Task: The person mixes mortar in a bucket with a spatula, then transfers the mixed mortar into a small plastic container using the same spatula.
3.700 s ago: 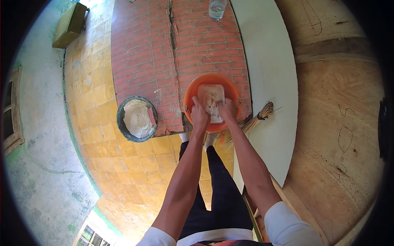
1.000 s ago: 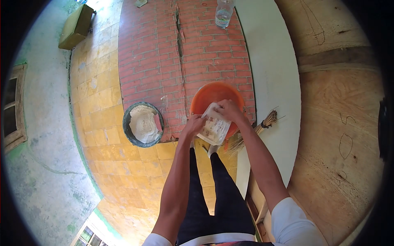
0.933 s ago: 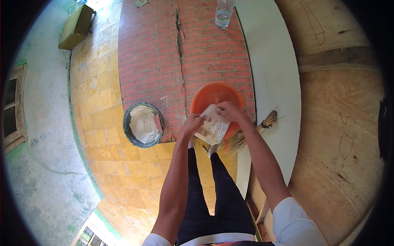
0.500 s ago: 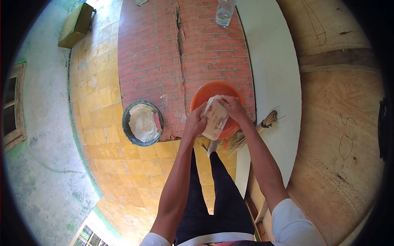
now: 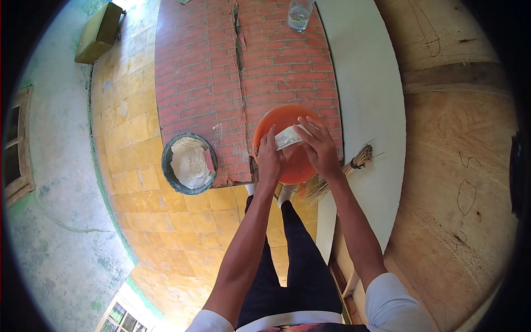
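A whitish, see-through plastic bag (image 5: 289, 138), folded to a narrow strip, is held between my two hands over an orange basin (image 5: 283, 112). My left hand (image 5: 270, 156) grips its left end, fingers pointing away from me. At the other end, my right hand (image 5: 321, 146) holds it with the fingers somewhat spread over it; the thumb is partly hidden. The basin sits at the near edge of the table. To the left stands a dark bucket (image 5: 166, 171) of pale powder (image 5: 189, 162), with a small pinkish piece (image 5: 208, 160) at its right side.
The table has a brick-patterned cover (image 5: 204, 83) with a torn seam. A clear plastic bottle (image 5: 299, 15) stands at its far right. A stick broom (image 5: 357, 161) lies right of the basin, by a white board (image 5: 370, 99). Yellow tiles (image 5: 130, 133) cover the floor on the left.
The plastic bag was spread wide and hanging down; now it is a narrow strip lying across between my hands. My left hand has shifted slightly, and the right hand's fingers have spread.
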A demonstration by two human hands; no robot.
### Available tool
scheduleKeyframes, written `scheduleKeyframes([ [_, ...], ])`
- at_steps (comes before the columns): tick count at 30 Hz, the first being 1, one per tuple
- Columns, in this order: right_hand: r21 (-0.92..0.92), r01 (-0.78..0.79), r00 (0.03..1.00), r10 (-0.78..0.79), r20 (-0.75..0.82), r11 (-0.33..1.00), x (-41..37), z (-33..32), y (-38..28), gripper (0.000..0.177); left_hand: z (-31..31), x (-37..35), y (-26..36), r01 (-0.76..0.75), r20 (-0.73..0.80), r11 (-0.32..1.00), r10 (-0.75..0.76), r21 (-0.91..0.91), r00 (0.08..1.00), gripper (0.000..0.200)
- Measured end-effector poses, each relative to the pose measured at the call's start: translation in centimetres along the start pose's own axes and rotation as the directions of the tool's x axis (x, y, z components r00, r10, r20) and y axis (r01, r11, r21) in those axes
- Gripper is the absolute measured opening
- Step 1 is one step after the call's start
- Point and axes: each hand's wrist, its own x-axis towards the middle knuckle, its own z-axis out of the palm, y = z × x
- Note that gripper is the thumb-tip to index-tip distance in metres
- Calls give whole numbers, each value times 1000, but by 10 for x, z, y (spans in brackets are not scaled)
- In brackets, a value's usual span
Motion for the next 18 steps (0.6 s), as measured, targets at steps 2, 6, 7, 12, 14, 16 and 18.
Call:
scheduleKeyframes([
  [2,-49,30,999,-32,-27,998,-7,0,0,47,9,-1,-3,-4,-113,998,11,58,994,71],
  [6,-58,37,995,-42,-94,998,-17,-2,0,44,26,3,-23,250,-104,968,-247,20,963,64],
  [7,-85,37,990,-48,-135,996,-19,-3,0,42,24,4,-20,301,-116,943,-317,-139,941,58],
  [12,5,-78,953,76,-294,997,-31,5,-4,38,24,5,-22,326,60,704,-375,-631,925,46],
  [14,160,-301,882,338,-328,940,-33,15,-6,37,27,3,-14,435,-39,768,-510,-469,859,43],
  [16,213,-367,844,420,-332,906,-32,21,-4,37,32,0,-23,343,-90,812,-431,-472,898,39],
  [18,266,-433,798,503,-330,861,-34,25,3,36,33,-4,-24,250,-138,849,-349,-466,927,34],
])
